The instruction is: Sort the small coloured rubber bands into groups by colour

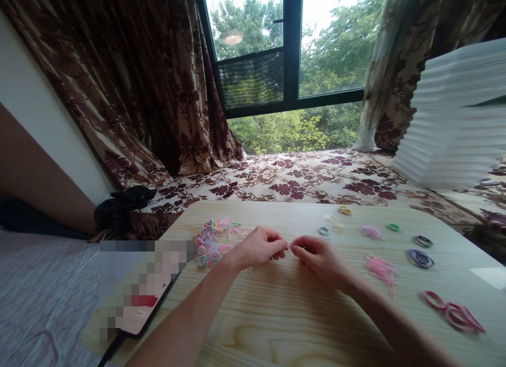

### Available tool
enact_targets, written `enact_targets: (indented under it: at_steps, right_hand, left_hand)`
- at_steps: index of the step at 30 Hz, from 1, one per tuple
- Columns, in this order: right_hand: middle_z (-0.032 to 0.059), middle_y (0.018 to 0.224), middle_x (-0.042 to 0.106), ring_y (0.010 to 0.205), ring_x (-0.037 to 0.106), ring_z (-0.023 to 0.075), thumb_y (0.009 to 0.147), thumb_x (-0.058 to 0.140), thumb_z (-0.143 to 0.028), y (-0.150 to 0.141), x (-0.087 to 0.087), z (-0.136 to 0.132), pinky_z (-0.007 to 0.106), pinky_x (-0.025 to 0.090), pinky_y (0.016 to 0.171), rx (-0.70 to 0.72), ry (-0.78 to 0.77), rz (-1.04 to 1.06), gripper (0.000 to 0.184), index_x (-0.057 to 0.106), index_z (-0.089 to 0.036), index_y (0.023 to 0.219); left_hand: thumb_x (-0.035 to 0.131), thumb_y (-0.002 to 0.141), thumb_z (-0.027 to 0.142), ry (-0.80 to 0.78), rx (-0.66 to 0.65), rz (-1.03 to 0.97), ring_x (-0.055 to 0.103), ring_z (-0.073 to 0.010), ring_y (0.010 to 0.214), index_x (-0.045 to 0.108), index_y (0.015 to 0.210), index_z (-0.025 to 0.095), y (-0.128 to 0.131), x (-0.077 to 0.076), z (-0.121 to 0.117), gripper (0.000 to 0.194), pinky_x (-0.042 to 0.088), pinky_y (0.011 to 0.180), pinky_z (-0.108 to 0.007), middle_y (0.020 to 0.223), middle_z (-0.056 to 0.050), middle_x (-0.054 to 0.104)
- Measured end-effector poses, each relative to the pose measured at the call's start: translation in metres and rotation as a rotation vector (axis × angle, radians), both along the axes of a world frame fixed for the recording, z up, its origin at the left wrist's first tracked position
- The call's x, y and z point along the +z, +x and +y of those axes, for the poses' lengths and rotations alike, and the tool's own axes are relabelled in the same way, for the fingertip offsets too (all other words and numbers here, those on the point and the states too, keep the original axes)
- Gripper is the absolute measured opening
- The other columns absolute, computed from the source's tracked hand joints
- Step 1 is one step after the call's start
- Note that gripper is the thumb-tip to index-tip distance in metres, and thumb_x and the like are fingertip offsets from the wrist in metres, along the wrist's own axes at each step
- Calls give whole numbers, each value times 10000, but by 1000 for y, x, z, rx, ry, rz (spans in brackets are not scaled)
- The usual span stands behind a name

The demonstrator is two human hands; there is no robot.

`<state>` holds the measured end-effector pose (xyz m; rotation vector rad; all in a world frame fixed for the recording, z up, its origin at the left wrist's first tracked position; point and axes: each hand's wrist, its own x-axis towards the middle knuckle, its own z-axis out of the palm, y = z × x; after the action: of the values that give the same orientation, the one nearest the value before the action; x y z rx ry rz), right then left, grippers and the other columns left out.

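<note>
Over the middle of the wooden table, my left hand [261, 247] and my right hand [318, 257] meet fingertip to fingertip. Each is closed in a pinch on a tiny pinkish elastic band [289, 246], mostly hidden by the fingers. Just left of my left hand lies a tangled heap of mixed-colour elastic hair bands [211, 245]. Beyond my right hand are a blue-grey band [323, 231], a cream bunch [335, 223] and yellow bands [345, 211]. To its right lie a lilac bunch [371, 232] and a pink bunch [381, 271].
Farther right on the table [276, 330] sit a green band [393, 227], dark bands [423, 241], purple bands [421, 258] and rose-pink bands [454, 311]. A phone-like device [146, 309], partly pixelated, with a cable is at the left edge. A white pleated lampshade [454, 119] stands at right.
</note>
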<state>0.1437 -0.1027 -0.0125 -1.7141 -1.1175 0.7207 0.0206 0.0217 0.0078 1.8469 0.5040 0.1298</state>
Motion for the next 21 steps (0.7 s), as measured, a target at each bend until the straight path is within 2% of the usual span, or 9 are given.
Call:
enact_targets:
  at_steps: [8, 16, 21]
  right_hand:
    - [-48, 503, 513, 416, 419, 68, 745, 509, -374, 0, 0, 0, 186, 322, 387, -8, -27, 39, 229, 607, -173, 700]
    - [-42, 517, 513, 421, 425, 71, 753, 511, -373, 1, -2, 0, 194, 327, 395, 7, -9, 21, 237, 621, -166, 723]
    - [-40, 524, 520, 428, 427, 75, 730, 530, -373, 1, -1, 1, 204, 343, 409, 4, -10, 17, 235, 633, -162, 742]
  left_hand:
    - [470, 746, 580, -90, 44, 34, 493, -84, 524, 618, 719, 80, 1, -1, 3, 522, 374, 537, -212, 585, -33, 583]
    - [549, 714, 387, 80, 9, 70, 454, -81, 550, 626, 698, 101, -2, 4, 0, 296, 326, 517, -200, 615, -8, 570]
    - [515, 730, 409, 84, 13, 63, 471, -92, 568, 627, 707, 106, -2, 4, 0, 324, 337, 531, -205, 619, -11, 573]
